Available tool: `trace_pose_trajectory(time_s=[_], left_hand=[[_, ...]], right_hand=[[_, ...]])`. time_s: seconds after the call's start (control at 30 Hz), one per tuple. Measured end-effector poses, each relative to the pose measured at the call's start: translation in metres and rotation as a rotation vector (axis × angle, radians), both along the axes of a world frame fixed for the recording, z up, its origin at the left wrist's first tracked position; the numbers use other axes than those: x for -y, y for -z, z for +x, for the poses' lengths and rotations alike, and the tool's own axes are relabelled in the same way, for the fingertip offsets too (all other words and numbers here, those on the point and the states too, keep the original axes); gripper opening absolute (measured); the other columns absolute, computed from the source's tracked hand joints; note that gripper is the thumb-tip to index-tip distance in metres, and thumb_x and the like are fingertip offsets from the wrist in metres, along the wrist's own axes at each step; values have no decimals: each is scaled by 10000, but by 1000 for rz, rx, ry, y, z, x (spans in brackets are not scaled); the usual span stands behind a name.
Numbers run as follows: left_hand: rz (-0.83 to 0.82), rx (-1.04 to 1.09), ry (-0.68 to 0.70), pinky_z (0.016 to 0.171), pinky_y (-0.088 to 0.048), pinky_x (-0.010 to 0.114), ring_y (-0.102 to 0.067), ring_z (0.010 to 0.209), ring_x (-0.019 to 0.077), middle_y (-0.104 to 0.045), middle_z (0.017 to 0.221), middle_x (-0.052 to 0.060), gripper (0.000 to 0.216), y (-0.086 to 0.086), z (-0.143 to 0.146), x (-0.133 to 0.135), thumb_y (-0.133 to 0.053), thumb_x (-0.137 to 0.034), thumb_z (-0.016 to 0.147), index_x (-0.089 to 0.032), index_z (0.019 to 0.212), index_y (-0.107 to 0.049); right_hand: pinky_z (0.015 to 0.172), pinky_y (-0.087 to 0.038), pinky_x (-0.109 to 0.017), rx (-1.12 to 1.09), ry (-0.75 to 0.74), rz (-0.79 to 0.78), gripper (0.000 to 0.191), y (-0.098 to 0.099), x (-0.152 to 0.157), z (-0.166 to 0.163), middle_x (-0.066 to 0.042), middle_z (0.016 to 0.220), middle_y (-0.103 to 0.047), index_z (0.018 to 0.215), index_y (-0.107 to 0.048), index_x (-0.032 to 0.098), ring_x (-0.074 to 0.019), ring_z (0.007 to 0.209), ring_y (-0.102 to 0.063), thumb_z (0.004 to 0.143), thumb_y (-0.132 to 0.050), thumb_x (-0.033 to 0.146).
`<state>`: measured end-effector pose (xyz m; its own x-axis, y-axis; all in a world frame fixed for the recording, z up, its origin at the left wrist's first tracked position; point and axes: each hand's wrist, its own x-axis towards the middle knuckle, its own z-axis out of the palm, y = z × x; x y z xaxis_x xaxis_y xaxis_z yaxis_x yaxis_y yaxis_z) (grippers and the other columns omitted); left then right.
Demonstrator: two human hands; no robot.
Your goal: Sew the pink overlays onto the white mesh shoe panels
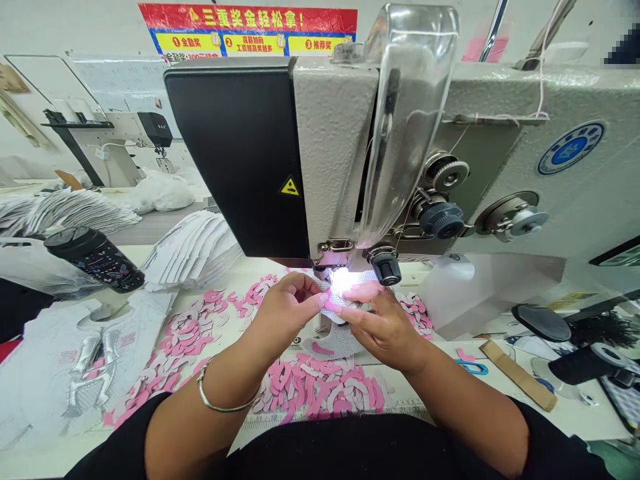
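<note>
One black bottle (95,257) lies on its side at the far left of the worktable (575,417), next to a fanned stack of white cut panels (193,250). Loose pink cut-outs (185,333) are scattered across the tabletop towards the centre. The left hand (287,303), with a metal bangle (220,400) on its wrist, reaches in from the lower left. Its knuckles are up and its fingers curled, and the thumb and forefinger pinch a small pink piece (331,305) under the machine's lamp. Glare hides which way that piece points. Beneath it lies a white mesh panel (343,337), its long axis running from the needle area back towards the person. The right hand (383,327) comes in from the lower right, palm turned down. Its fingers are nearly straight, and the thumb and forefinger close on the same pink piece from the opposite side. The grey sewing machine (500,167) fills the upper right.
</note>
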<state>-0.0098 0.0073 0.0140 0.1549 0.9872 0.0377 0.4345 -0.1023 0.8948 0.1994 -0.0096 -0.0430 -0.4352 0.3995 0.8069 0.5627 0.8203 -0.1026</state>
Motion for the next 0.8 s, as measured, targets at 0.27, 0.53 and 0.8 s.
trace_pose_trajectory(time_s=[0.27,0.53,0.8], left_hand=[[0,69,14,492,-347,253,-431,523,114,-487,584,-32,212,-2,-1,1,-696,-403,728,-209,720,-612],[-34,81,27,490,-370,234,-462,552,110,-518,645,-34,277,2,-4,-2,-728,-430,731,-207,849,-614],[-368,471,163,608,-496,264,-632,710,156,-665,836,43,287,2,2,-7,-763,-358,743,-170,931,-657]], right_hand=[[883,-508,-425,-3,9,-15,487,-2,1,1,-52,1137,-619,1257,-623,330,-224,1064,-577,860,-583,52],[919,-492,-466,4,20,-38,458,-5,1,0,-58,1139,-633,1206,-630,290,-237,1078,-572,841,-557,23],[879,-530,-431,-47,-36,-309,370,-27,-16,9,-29,1059,-677,984,-711,294,-205,982,-637,822,-512,27]])
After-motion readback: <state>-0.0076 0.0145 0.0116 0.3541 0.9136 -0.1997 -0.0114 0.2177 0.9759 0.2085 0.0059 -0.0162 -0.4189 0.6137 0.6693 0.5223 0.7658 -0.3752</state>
